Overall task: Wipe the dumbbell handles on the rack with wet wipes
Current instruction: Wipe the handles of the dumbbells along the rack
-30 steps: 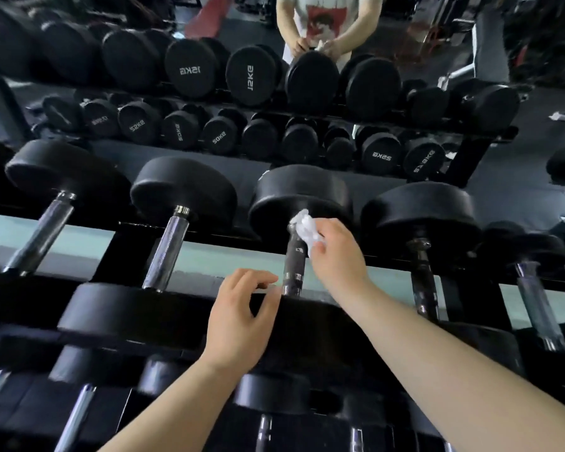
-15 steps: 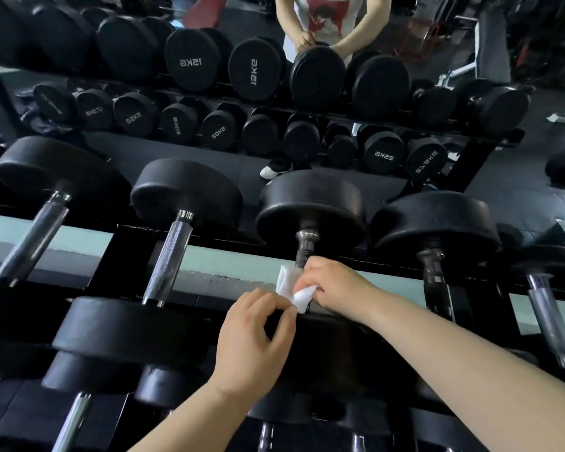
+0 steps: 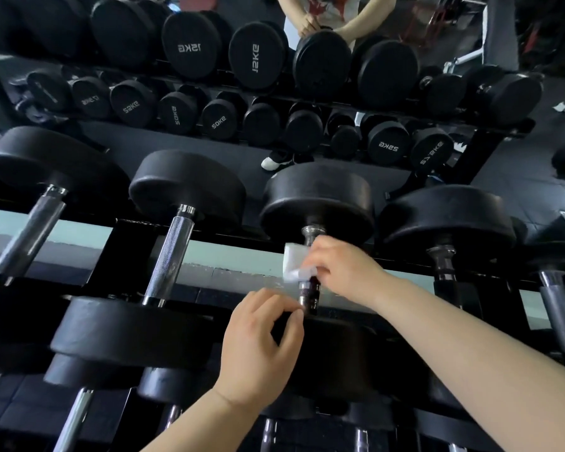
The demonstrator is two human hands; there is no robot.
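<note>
With right hand fingers gripping wipe round handle, left hand loosely curled, empty, at handle's near end, draw wipe along whole handle, twisting.

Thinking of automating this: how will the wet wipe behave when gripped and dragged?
Probably floppy: the wet wipe bunches and folds under the right hand. Likely very light, since a fingertip pinch holds it against the handle.

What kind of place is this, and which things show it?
Probably a gym's free-weight area: black round-headed dumbbells with metal handles lie on a black steel rack, and more black dumbbells marked in kilograms stand behind.
</note>
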